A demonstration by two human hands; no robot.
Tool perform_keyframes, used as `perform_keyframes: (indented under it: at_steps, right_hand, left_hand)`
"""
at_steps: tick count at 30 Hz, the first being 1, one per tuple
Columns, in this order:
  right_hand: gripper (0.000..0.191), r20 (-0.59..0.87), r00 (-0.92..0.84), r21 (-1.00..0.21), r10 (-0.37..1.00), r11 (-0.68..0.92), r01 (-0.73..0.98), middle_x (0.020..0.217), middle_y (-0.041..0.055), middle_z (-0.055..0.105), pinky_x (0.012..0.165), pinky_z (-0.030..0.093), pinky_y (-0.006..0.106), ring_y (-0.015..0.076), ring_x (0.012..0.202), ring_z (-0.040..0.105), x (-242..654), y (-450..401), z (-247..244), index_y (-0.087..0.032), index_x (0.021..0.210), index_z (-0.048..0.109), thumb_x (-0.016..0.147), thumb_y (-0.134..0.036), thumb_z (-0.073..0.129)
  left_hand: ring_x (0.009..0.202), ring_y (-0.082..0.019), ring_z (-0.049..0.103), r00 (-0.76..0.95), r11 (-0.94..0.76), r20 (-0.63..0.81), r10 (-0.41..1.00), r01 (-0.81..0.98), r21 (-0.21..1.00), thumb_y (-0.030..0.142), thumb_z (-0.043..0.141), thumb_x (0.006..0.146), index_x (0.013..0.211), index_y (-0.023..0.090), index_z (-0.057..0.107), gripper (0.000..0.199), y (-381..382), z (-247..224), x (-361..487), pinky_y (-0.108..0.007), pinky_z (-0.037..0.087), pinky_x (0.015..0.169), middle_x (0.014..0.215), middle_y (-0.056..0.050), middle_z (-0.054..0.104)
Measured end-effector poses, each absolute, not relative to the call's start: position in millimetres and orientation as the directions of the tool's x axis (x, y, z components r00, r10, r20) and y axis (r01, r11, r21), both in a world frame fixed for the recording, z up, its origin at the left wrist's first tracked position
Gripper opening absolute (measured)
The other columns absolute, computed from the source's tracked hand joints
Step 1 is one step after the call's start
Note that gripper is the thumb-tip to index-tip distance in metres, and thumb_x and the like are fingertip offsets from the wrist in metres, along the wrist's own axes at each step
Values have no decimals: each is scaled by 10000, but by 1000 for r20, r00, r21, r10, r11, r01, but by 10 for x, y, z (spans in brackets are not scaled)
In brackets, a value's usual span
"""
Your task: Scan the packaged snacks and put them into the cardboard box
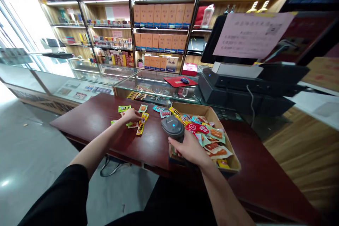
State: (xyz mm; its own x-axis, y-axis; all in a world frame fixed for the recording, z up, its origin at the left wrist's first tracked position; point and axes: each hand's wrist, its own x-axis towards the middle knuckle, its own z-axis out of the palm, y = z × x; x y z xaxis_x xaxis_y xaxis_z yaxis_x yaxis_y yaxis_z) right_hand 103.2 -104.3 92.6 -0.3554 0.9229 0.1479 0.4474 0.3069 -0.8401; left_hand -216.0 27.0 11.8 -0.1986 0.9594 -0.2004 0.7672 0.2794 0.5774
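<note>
My right hand [188,148] grips a grey handheld barcode scanner [172,127] with a small blue light on top, held just left of a cardboard box [233,160] full of colourful snack packets [209,136]. My left hand [131,115] reaches forward onto the dark red counter [106,120], fingers resting on a small packet among several loose snack packets [141,123] spread there. Whether it has lifted one is not clear. More packets [161,111] lie between the two hands.
A black till with a screen and a pink paper notice [249,35] stands behind the box. Glass display cases [148,84] run behind the counter, with a red mat [180,81] on top. Shelves of boxed goods [159,17] fill the back wall. Grey floor lies to the left.
</note>
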Motion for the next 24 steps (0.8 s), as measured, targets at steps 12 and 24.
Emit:
perform_keyframes:
  at_steps: [12,24]
  right_hand:
    - [239,168,-347,-841,923,318,438,715,47,712,670,527,353,228,682,673,1194,-1002,933,-178,950,675,761,-319,631]
    - [244,364,-167,-832,916,400,385,859,66,729,816,535,368,253,920,676,1928,-1301,1224,-188,972,691,755,-294,649]
  left_hand:
    - [509,-149,576,-198,299,-244,949,807,510,295,778,544,599,155,677,181,202,289,-1831,-219,393,494,496,-1,580]
    - [587,-124,609,142,-79,47,989,231,970,442,864,458,861,146,728,518,140,1198,-358,-196,456,487,726,-26,696]
